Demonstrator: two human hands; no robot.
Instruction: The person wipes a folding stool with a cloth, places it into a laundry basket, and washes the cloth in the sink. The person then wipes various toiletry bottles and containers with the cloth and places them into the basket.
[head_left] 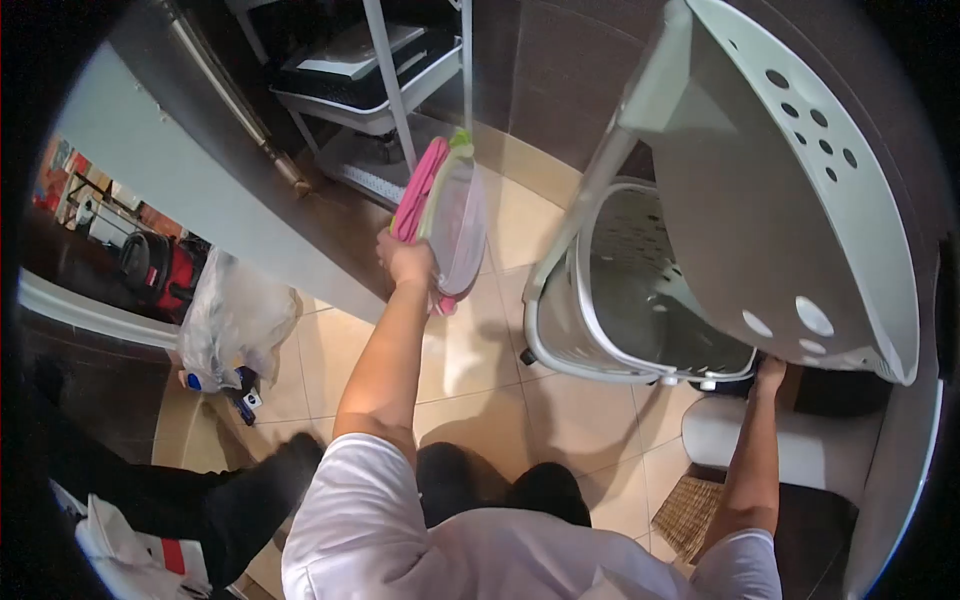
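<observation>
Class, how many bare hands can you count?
2: the left hand grips the pink-and-white item; the right hand, partly hidden, is by the tilted pale panel's lower edge.

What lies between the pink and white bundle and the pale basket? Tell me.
In the head view, only bare tiled floor shows between the pink and white bundle in the left hand and the pale basket.

A head-worn camera looks forward and steeply down from close above white fabric short sleeves (355, 490) towards beige square-tiled floor (350, 365), its wide view dark-cornered.
</observation>
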